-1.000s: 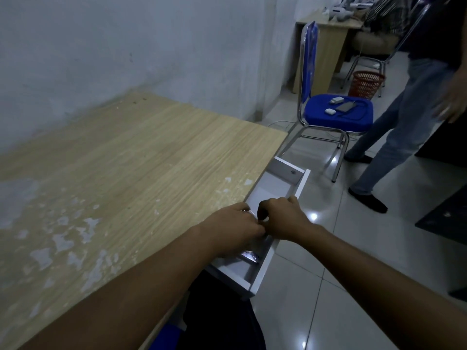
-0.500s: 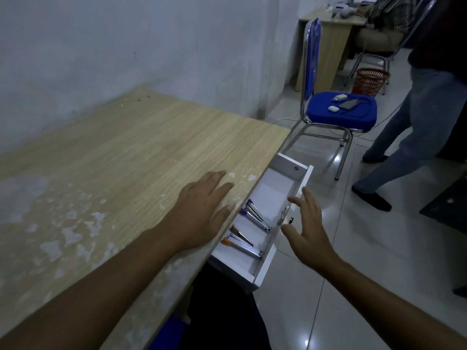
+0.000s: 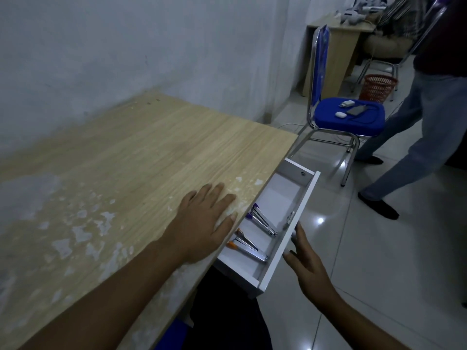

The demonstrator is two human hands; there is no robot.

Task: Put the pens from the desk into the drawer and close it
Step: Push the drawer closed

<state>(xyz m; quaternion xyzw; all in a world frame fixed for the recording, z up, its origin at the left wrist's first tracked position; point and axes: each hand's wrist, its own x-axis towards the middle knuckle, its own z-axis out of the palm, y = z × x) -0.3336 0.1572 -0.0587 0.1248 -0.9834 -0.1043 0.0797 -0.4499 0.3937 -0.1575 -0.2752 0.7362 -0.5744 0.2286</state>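
Note:
A white drawer (image 3: 290,228) stands pulled out from under the right edge of the wooden desk (image 3: 141,157). Several silvery pens lie inside: a purple-capped pair (image 3: 262,219) further in and an orange-capped pair (image 3: 246,245) nearer me. My left hand (image 3: 204,223) rests flat, fingers spread, on the desk edge beside the drawer. My right hand (image 3: 307,261) is open with its fingertips against the outside of the drawer's front panel. No pens are visible on the desk top.
A blue chair (image 3: 348,117) with a phone, charger and earbud case stands beyond the drawer. A person in jeans (image 3: 424,137) walks on the tiled floor at right. A red basket (image 3: 377,87) and another desk (image 3: 336,44) stand further back.
Both hands were together over the drawer a second ago. Since then the left hand has moved onto the desk top and the right hand to the drawer front, uncovering the pens.

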